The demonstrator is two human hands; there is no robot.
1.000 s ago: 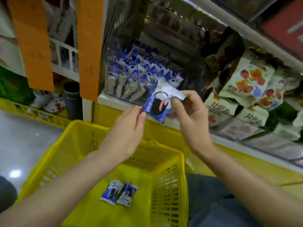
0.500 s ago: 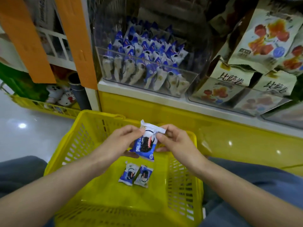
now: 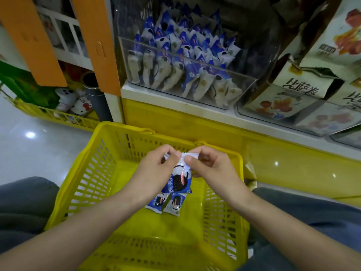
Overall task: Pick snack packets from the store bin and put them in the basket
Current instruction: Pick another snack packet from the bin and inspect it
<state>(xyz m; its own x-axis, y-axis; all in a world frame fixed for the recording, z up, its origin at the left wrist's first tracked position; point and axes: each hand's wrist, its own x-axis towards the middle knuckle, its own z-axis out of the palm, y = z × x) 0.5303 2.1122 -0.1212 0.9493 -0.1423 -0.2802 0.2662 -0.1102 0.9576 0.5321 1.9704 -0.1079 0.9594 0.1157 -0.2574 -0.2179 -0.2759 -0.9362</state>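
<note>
We hold one blue-and-white snack packet (image 3: pixel 178 181) over the yellow basket (image 3: pixel 93 173). Our left hand (image 3: pixel 154 171) and our right hand (image 3: pixel 213 169) each pinch its crimped top edge between thumb and forefinger. The packet hangs upright above the middle of the basket. Two more packets (image 3: pixel 156 202) lie side by side on the basket floor, just beneath it. Far from us, the clear store bin (image 3: pixel 185 57) on the white shelf (image 3: pixel 175 102) is packed with the same packets. Larger bags (image 3: pixel 293 106) stand to its right.
</note>
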